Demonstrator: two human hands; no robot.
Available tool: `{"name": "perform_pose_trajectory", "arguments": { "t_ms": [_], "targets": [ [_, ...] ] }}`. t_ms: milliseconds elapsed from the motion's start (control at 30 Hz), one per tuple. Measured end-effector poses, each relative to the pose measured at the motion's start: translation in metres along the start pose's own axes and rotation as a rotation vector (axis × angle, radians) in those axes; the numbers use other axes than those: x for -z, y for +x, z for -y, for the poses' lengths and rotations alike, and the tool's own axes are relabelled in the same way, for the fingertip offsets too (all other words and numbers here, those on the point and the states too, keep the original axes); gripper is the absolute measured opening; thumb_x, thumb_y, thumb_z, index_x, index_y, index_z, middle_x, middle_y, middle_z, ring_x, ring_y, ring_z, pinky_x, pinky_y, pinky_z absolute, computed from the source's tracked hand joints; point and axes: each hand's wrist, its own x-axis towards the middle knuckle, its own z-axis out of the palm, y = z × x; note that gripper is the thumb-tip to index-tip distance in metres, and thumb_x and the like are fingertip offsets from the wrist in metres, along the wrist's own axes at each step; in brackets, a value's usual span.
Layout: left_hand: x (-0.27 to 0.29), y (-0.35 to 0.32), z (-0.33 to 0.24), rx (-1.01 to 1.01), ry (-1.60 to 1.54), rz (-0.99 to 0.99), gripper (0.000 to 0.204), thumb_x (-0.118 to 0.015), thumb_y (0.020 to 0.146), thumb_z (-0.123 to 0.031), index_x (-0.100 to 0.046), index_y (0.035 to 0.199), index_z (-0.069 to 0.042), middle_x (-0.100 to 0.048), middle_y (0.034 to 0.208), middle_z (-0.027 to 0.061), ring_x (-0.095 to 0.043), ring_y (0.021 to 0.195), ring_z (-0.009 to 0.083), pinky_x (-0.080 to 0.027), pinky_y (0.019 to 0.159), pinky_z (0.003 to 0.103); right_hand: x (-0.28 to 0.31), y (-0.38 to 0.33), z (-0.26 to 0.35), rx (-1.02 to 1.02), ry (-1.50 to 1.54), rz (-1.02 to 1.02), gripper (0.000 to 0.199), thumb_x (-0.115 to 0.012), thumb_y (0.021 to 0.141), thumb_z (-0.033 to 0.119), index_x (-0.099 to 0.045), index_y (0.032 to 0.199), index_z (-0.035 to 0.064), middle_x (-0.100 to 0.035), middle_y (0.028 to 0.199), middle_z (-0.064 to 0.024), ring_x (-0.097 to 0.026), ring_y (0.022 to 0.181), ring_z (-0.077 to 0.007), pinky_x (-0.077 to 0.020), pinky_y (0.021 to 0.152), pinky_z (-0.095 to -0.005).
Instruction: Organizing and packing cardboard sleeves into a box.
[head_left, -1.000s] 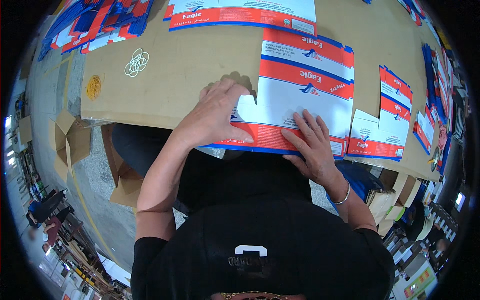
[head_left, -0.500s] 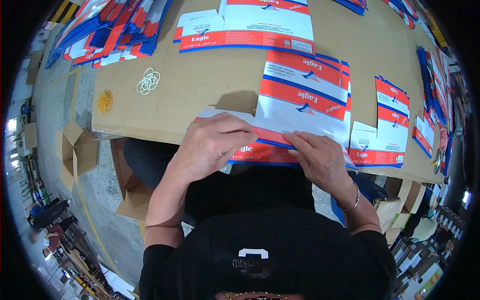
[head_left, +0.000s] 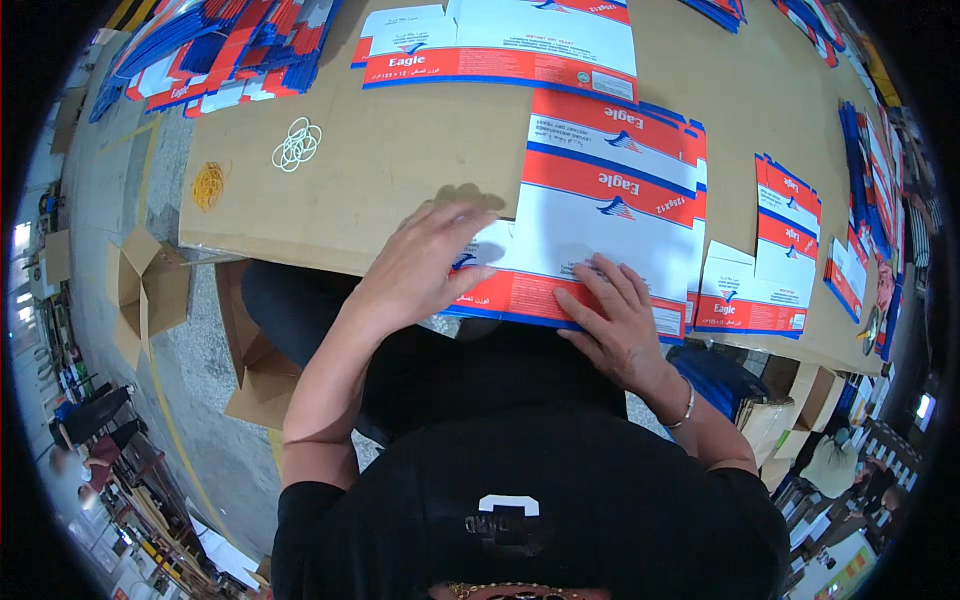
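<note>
1. Head view, the work in hand: a flat, unfolded carton blank [head_left: 590, 240], printed in red, white and blue, is seen lying at the near edge of a brown cardboard-covered table [head_left: 400, 150], its lower flap overhanging toward the person.

2. Head view, the change: compared with a second ago, the left hand [head_left: 425, 270] is found lower and further left, drawn back from the middle of the blank to its near left corner; the right hand [head_left: 620, 325] has barely moved along the red bottom strip. The blank's near edge appears to be squared or creased, as a judgement only.

3. Head view, the grip: both hands are laid flat with fingers spread. Nothing is pinched; the blank is merely pressed down. A bracelet is worn on the right wrist.

4. Head view, the surroundings: a second blank [head_left: 500, 45] is seen further back on the table, a smaller stack of blanks [head_left: 765, 260] to the right, and a fanned pile of blue and red blanks [head_left: 220, 50] at the far left. White rubber bands [head_left: 297, 143] and yellow rubber bands [head_left: 209, 185] are left loose on the table, well apart from the hands.

5. Head view, containers: an open brown cardboard box [head_left: 150, 290] is seen on the floor to the left, and another open box [head_left: 255, 370] beneath the table edge. What is held in either cannot be told.
</note>
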Motion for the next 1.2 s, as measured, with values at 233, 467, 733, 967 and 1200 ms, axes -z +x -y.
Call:
{"name": "perform_pose_trajectory", "arguments": {
  "t_ms": [233, 467, 733, 967, 1200],
  "targets": [
    [-0.014, 0.004, 0.001, 0.034, 0.347, 0.103, 0.070, -0.084, 0.069, -0.023, -0.055, 0.131, -0.005, -0.051, 0.134, 0.0141, -0.046, 0.127, 0.0330, -0.036, 0.109, 0.045, -0.029, -0.009, -0.006, 0.016, -0.001, -0.160, 0.059, -0.078, 0.081, 0.030, -0.056, 0.135, 0.0301, -0.042, 0.149, -0.0115, -0.033, 0.141, -0.0363, -0.0220, 0.115, -0.0601],
    [-0.010, 0.006, -0.005, 0.048, 0.319, 0.100, 0.064, -0.085, 0.066, -0.022, -0.056, 0.121, -0.006, -0.056, 0.125, 0.0135, -0.051, 0.121, 0.0334, -0.036, 0.107, 0.045, -0.032, -0.011, -0.007, 0.004, -0.001, -0.182, 0.059, -0.079, 0.079, 0.032, -0.056, 0.133, 0.0318, -0.040, 0.149, -0.0110, -0.030, 0.141, -0.0381, -0.0200, 0.114, -0.0629],
    [-0.014, 0.013, 0.002, 0.053, 0.108, 0.071, 0.048, -0.084, 0.069, -0.015, -0.053, 0.105, -0.008, -0.060, 0.100, 0.0145, -0.057, 0.109, 0.0342, -0.027, 0.113, 0.052, -0.032, -0.010, -0.006, 0.021, -0.003, -0.190, 0.060, -0.081, 0.078, 0.030, -0.057, 0.133, 0.0316, -0.039, 0.150, -0.0108, -0.029, 0.142, -0.0384, -0.0194, 0.114, -0.0636],
    [-0.013, 0.012, 0.002, -0.024, 0.069, 0.010, 0.041, -0.080, 0.071, -0.009, -0.050, 0.099, -0.009, -0.058, 0.087, 0.0104, -0.058, 0.096, 0.0296, -0.026, 0.111, 0.055, -0.032, -0.009, -0.005, 0.034, 0.010, -0.249, 0.057, -0.081, 0.077, 0.028, -0.060, 0.129, 0.0309, -0.040, 0.149, -0.0099, -0.029, 0.142, -0.0375, -0.0182, 0.115, -0.0619],
    [-0.003, 0.002, -0.007, -0.113, 0.090, -0.051, 0.034, -0.079, 0.070, -0.004, -0.053, 0.091, -0.009, -0.052, 0.081, 0.0051, -0.057, 0.088, 0.0258, -0.024, 0.112, 0.057, -0.019, -0.010, 0.003, 0.061, -0.034, -0.335, 0.057, -0.084, 0.072, 0.024, -0.063, 0.124, 0.0295, -0.040, 0.147, -0.0103, -0.032, 0.139, -0.0360, -0.0207, 0.114, -0.0580]
  ]
}}
